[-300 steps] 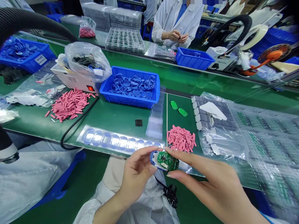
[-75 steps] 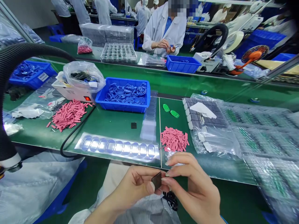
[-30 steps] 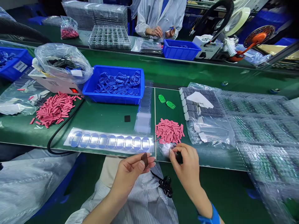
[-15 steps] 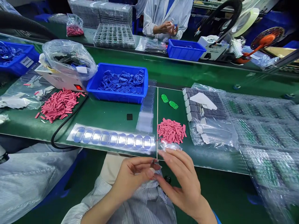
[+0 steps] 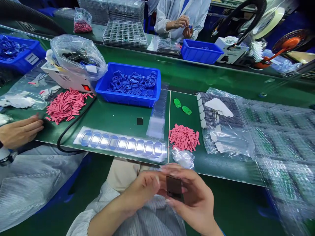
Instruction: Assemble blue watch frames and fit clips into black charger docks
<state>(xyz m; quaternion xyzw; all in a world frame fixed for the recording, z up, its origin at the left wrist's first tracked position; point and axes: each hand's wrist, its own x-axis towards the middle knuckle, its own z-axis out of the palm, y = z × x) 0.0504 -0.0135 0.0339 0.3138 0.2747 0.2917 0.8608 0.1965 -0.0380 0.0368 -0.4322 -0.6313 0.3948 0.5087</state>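
Observation:
A small dark square piece with a glossy face [image 5: 174,187] is held upright at its edges between the thumb and fingers of my right hand [image 5: 199,193]. My left hand [image 5: 140,191] is close by on its left, thumb raised and fingers reaching toward the piece. Those fingertips are partly hidden and slightly blurred, so I cannot tell if they touch it. Just beyond my hands lie a crumpled clear bag [image 5: 183,158] and a pile of pink strips [image 5: 184,137]. A clear sheet with a row of oval films [image 5: 120,144] lies along the table edge.
A similar black square [image 5: 139,121] lies on the green table. Behind it stands a blue bin of blue plastic frames [image 5: 128,100]. Two green boards [image 5: 186,110], bagged grey parts [image 5: 221,111] and stacked clear trays [image 5: 283,144] are to the right. Someone's hand [image 5: 22,131] rests at the left.
The dark square has turned to face me and is now in my right hand. My left fingers have loosened from their pinch. A neighbour's hand has come in at the left.

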